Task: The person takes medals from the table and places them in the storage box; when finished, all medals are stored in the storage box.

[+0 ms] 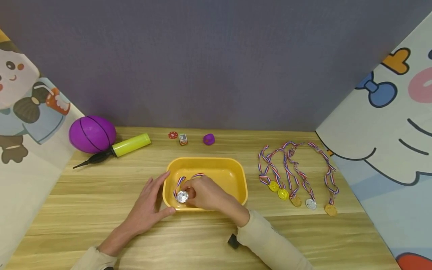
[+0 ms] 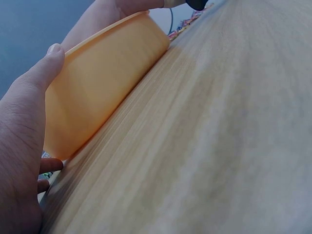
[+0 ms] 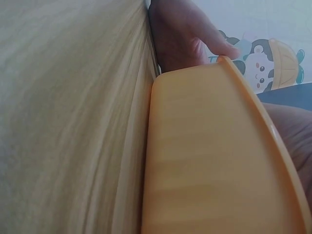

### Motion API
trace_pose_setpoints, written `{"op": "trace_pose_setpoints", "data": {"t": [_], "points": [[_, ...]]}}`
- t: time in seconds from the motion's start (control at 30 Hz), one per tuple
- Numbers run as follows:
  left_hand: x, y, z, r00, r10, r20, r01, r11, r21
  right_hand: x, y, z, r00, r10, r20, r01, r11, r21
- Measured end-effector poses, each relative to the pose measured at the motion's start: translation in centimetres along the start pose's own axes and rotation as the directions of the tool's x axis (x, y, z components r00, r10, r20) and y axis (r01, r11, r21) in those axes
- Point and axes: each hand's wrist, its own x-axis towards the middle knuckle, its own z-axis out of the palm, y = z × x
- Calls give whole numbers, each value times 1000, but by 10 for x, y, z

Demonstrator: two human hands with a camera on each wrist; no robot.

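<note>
A yellow plastic basin (image 1: 233,165) stands on the table in front of the person. Inside it at the left is a silver medal (image 1: 182,197) on a red, white and blue ribbon (image 1: 179,182). The right hand (image 1: 206,193) reaches into the basin and pinches the medal at its right edge; the hand covers part of the ribbon. At the basin's left end, the left hand (image 1: 145,206) is spread around the corner, its thumb on the front rim and its fingers along the left side. In the right wrist view the basin wall hides the right fingertips.
Several medals with ribbons, including a gold medal (image 1: 283,194) and another silver medal (image 1: 311,204), lie at the right. Back left are a purple ball (image 1: 92,134) and a yellow-green hand pump (image 1: 131,145). A red chip (image 1: 173,135), small box (image 1: 183,139) and purple item (image 1: 209,139) lie behind the basin.
</note>
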Motion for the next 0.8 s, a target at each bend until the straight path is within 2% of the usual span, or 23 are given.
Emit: {"op": "trace_pose_setpoints", "data": {"t": [0.47,0.8], "points": [[0,0,0,1000,10,-5,-10,1000,5,-5,1,-3,999,38,0,-38,999,14],[0,1,0,1000,-3,-3,3,1000,5,-14,4,-12,998,37,-51,-33,997,74]]}}
